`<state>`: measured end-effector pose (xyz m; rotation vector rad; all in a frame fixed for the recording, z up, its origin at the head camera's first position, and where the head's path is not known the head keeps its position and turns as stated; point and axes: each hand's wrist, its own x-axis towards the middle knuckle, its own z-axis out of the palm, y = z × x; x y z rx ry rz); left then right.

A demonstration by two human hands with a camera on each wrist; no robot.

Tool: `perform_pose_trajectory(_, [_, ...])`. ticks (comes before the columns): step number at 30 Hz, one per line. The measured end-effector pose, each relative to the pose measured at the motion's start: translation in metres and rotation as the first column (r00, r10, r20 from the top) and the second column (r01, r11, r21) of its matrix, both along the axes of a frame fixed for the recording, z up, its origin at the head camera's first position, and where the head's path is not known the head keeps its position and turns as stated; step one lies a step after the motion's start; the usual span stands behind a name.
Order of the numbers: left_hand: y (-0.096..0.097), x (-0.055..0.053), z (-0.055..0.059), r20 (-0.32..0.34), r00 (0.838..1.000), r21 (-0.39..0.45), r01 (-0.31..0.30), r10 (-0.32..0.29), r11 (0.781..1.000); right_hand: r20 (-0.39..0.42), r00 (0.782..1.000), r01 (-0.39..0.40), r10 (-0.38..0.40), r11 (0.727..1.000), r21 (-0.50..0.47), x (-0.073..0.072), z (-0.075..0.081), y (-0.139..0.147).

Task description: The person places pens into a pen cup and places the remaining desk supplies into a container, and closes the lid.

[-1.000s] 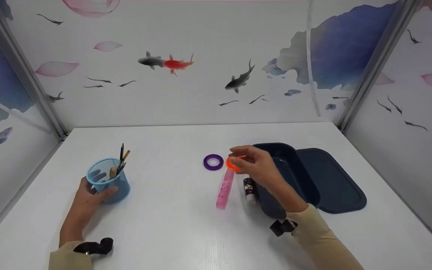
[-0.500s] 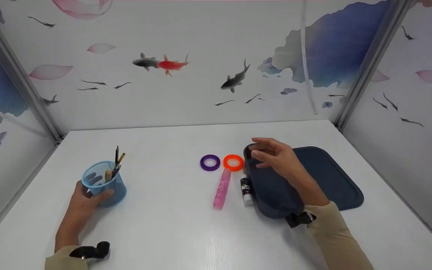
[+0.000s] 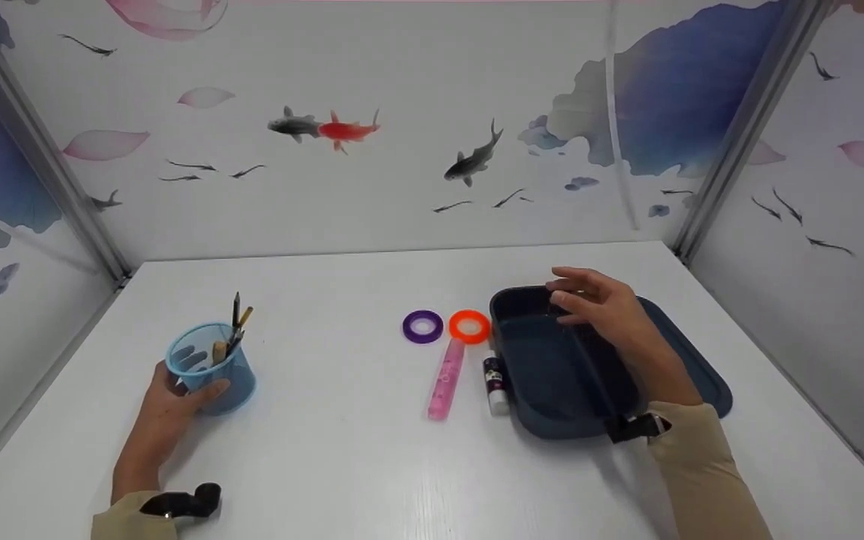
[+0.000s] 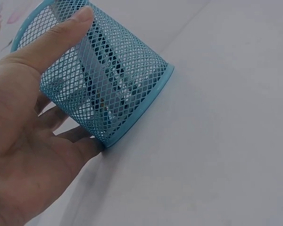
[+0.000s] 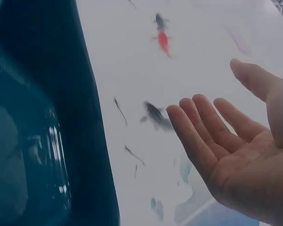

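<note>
My left hand (image 3: 169, 401) grips a light blue mesh pen cup (image 3: 231, 382), its thumb on the near side and the other fingers around the far side. Pencils (image 3: 237, 319) and other slim items stand in the cup. In the left wrist view the mesh cup (image 4: 127, 70) shows the thumb across its wall. My right hand (image 3: 608, 311) hovers above the dark blue box (image 3: 552, 360), fingers loosely bent and holding nothing. The right wrist view shows that hand (image 5: 236, 150) with spread fingers beside the box wall (image 5: 85, 117).
Left of the box lie a purple tape roll (image 3: 406, 328), an orange tape roll (image 3: 453, 328), a pink translucent stick (image 3: 445, 382) and a glue stick (image 3: 496, 386). A dark blue lid (image 3: 713, 390) lies right of the box, partly hidden by the right arm. Printed walls enclose the table.
My right hand has moved right, from over the orange tape roll to above the box, uncovering the roll. The left hand keeps its grip on the cup.
</note>
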<state>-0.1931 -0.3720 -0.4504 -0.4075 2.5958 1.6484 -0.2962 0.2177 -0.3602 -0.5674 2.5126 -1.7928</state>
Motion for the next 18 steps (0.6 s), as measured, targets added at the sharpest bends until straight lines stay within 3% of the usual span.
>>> perform_pose_trajectory(5, [0.001, 0.0, 0.002, -0.01, 1.0, -0.005, 0.003, -0.003, 1.0, 0.01, 1.0, 0.009, -0.01, 0.999, 0.038, -0.002, 0.0, 0.028])
perform_pose_trajectory(12, [0.0, 0.002, 0.004, -0.025, 1.0, -0.012, 0.003, -0.003, 1.0, 0.09, 0.995, 0.035, -0.04, 0.998, 0.056, -0.005, -0.004, 0.057])
perform_pose_trajectory(18, [-0.001, 0.002, 0.004, 0.003, 1.0, -0.033, 0.0, 0.0, 0.999, 0.157, 0.983, 0.071, -0.098, 0.983, 0.167, -0.009, -0.012, 0.072])
